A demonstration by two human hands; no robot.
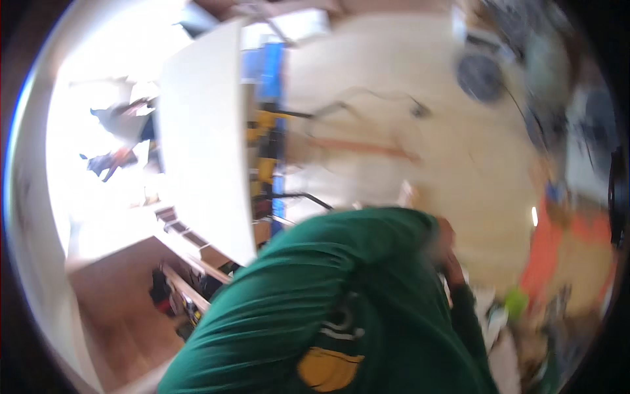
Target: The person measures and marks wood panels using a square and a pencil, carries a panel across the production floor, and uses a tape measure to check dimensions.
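My left arm, in a green sleeve, reaches across my body toward the right. My left hand [445, 234] shows only in part past the cuff, and motion smears its fingers. Close below it is my right hand [453, 268], also blurred, with its green sleeve [467, 318] running down along my side. The two hands are near each other or touching; which one I cannot tell. Whether anything is between them is hidden. A small pale blurred shape [407, 195] shows just beyond the left sleeve.
To the left stands a large white panel [203, 138] beside a yellow-and-black stand [266, 141] with blue parts. A cable [374, 95] and an orange strip [361, 148] lie on the pale floor [485, 177]. A brown wooden box [125, 308] is lower left; clutter [525, 335] fills the lower right.
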